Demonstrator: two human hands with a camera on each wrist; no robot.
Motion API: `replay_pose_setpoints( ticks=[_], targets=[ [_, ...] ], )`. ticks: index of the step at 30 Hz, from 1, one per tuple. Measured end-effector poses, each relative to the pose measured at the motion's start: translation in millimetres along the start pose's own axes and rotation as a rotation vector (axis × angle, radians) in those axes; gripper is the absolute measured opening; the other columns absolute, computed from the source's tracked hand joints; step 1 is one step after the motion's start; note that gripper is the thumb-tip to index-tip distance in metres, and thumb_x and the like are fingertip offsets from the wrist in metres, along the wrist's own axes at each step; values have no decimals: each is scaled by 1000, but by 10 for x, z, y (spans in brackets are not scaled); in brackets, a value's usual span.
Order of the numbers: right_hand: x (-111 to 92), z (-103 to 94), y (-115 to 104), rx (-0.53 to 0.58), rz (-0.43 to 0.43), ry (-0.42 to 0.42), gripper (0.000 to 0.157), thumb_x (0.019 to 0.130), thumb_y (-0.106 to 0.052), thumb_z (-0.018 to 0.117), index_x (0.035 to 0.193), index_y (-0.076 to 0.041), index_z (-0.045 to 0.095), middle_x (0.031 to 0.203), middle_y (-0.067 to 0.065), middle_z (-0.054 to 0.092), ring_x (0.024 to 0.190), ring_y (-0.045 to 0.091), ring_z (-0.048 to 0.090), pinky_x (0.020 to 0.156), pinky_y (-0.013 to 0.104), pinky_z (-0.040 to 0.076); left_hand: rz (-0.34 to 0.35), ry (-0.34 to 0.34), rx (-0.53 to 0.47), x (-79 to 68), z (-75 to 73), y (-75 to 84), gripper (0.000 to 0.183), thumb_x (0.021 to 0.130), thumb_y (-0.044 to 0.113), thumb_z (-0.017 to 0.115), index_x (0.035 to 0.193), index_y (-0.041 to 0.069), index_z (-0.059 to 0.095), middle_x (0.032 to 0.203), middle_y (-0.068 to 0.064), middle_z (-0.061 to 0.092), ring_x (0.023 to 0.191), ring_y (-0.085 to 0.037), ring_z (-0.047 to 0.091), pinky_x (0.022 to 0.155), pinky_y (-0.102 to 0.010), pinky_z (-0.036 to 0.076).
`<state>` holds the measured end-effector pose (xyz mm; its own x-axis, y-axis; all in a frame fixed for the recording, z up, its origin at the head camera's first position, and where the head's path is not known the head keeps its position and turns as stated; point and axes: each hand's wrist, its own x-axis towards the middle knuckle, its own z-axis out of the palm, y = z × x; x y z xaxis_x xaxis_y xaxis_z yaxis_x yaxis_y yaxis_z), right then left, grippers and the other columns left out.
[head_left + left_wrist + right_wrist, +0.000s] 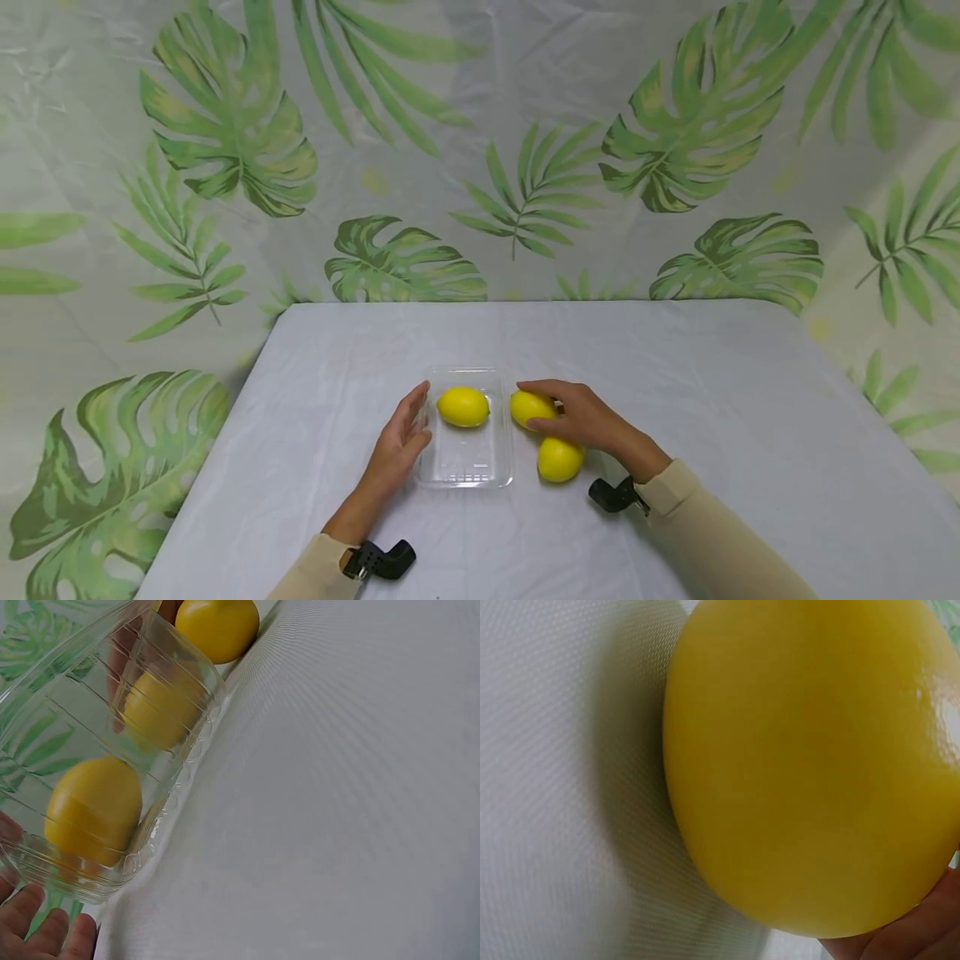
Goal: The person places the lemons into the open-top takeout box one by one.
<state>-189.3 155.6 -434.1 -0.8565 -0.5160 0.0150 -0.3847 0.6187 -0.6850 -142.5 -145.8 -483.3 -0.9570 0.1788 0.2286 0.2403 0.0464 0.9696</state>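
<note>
A clear plastic container (pixel 472 467) stands on the table with one yellow lemon (pixel 463 407) inside, towards its far end. My left hand (pixel 397 442) rests along the container's left side, its fingers fairly straight and the thumb nearer me. Just right of the container, my right hand (pixel 573 412) holds a second lemon (pixel 529 409) between thumb and fingers. A third lemon (pixel 561 461) lies on the cloth below that hand, close to the held one. It fills much of the right wrist view, where fingers (pixel 922 930) show at the lower right corner.
White cloth (pixel 712 375) covers the table. Behind it hangs a leaf-patterned curtain (pixel 525 100). Each wrist wears a black camera, one on the left (pixel 386 559) and one on the right (pixel 613 495).
</note>
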Motion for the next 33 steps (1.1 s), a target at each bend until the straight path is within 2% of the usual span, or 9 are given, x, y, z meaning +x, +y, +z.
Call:
replay_pose_setpoints(
  ticks=[13,21,33],
  targets=[
    [-14,26,31,1,0,13,54,87,-30,71,137,-18,55,135,-1,56,116,20,54,97,44,48,-9,-4,-13,-11,15,-14,64,89,-13,43,150,4,29,156,-15,26,144,-30,22,113,-45,25],
    [-3,-8,40,-18,-37,44,55,86,-30,72,137,-19,56,134,-3,57,113,18,55,95,40,49,-9,5,24,0,23,2,64,90,-12,44,150,5,29,157,-12,27,144,-29,23,113,-46,25],
    [2,-31,-33,-16,-65,62,55,86,-29,73,137,-18,56,134,-2,57,114,18,55,94,40,50,4,4,9,-5,2,-14,64,90,-13,44,150,4,29,156,-14,27,144,-30,23,114,-48,23]
  ],
)
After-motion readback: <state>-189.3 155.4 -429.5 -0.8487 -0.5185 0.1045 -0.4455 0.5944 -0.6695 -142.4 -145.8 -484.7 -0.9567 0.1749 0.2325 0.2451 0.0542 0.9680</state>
